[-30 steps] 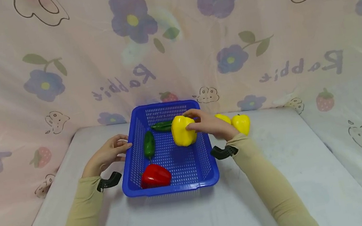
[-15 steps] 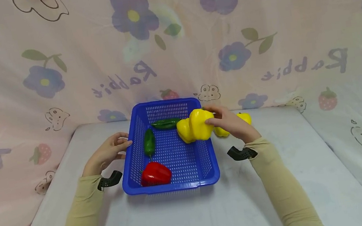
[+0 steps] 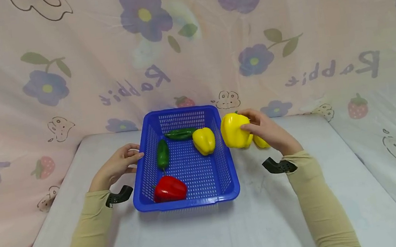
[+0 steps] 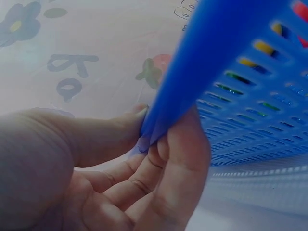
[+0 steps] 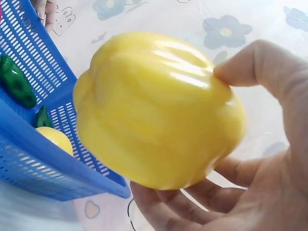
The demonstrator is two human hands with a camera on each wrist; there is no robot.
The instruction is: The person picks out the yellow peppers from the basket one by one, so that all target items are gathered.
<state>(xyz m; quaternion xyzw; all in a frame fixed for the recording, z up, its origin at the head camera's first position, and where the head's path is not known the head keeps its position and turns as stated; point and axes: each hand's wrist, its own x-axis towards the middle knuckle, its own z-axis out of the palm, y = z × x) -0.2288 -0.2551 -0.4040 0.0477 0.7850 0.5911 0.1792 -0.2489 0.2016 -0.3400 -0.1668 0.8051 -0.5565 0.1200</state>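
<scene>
My left hand [image 3: 118, 165] pinches the left rim of a blue plastic basket [image 3: 187, 203]; in the left wrist view thumb and fingers [image 4: 180, 149] sit on either side of that rim. In my right hand [image 3: 271, 131] is a yellow bell pepper [image 3: 233, 131], held up just beyond the basket's right rim. The right wrist view shows the thumb on one side of this pepper [image 5: 159, 115] and the other fingers beneath. Inside the basket lie a red bell pepper [image 3: 170, 189], another yellow bell pepper [image 3: 204, 141] and two green chili peppers, one upright [image 3: 162, 154], one crosswise [image 3: 180, 134].
Partly hidden behind the held pepper and right hand, two more yellow peppers rest on the white table [image 3: 213, 238], one of them [image 3: 261, 142] farther right. A patterned cloth [image 3: 199, 77] hangs close behind the basket.
My right hand has carried the yellow bell pepper rightward, from over the basket to outside its right rim. The yellow pepper left in the basket has come into view. The left hand stays put.
</scene>
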